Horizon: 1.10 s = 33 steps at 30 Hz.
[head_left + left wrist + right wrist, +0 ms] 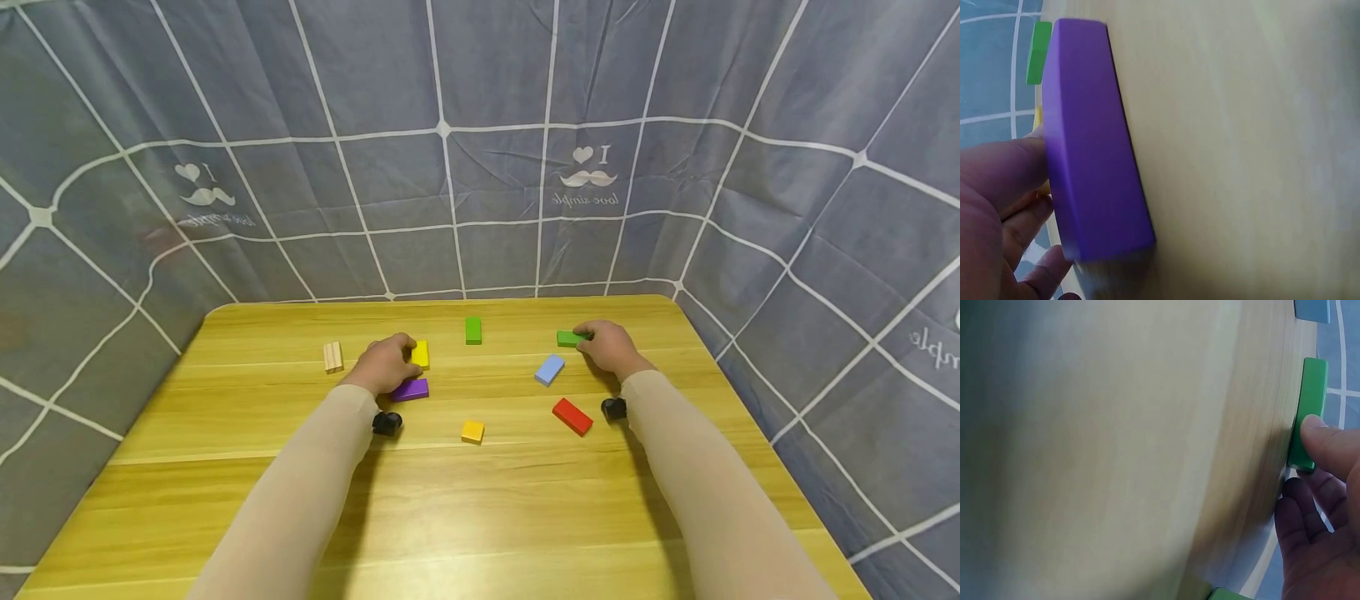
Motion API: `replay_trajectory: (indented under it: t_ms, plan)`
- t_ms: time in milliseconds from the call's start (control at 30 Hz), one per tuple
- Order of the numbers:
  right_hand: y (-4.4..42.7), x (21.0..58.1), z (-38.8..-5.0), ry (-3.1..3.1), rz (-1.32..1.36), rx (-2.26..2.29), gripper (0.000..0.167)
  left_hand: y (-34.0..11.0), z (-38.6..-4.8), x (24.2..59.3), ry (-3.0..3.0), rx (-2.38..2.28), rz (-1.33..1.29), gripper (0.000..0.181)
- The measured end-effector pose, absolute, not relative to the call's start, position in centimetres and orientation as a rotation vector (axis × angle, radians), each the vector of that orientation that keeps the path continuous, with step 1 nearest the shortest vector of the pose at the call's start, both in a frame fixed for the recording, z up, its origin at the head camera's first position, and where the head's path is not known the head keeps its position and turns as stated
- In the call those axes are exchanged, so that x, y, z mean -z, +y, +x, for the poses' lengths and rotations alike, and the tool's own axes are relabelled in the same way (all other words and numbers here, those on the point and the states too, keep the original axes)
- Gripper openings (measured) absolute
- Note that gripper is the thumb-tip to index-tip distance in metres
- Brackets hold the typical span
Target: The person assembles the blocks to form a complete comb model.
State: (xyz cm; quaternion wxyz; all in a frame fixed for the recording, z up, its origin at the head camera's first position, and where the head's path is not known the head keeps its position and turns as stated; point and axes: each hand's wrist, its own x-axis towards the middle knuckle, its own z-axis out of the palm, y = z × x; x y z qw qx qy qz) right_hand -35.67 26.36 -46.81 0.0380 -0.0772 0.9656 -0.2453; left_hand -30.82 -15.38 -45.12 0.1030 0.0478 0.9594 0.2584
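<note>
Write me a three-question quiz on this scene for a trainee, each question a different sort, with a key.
1. Multiple choice: what colour is the block that the right hand holds?
A) yellow
B) green
C) purple

2. True or false: in the head view, the red block lies lower in the picture than the blue block.

3. Short answer: which block does the left hand grip, and which block shows just below that one in the head view?

Key:
1. B, the green block.
2. True.
3. It grips the yellow block; the purple block shows just below.
</note>
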Motion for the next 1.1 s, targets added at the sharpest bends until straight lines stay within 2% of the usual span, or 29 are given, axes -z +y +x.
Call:
replay_trajectory:
  t_ms: [533,1100]
  plan:
    - [26.3,46.5,-36.0,2.945,-0.197,0.752,0.040,-11.6,-30.5,45.4,2.858,-0.724,0.301,0.059]
    - [26.3,46.6,-36.1,2.952,-0.198,0.737,0.040,-8.4,-31.1,46.8,2.913,-0.745,0.304,0.058]
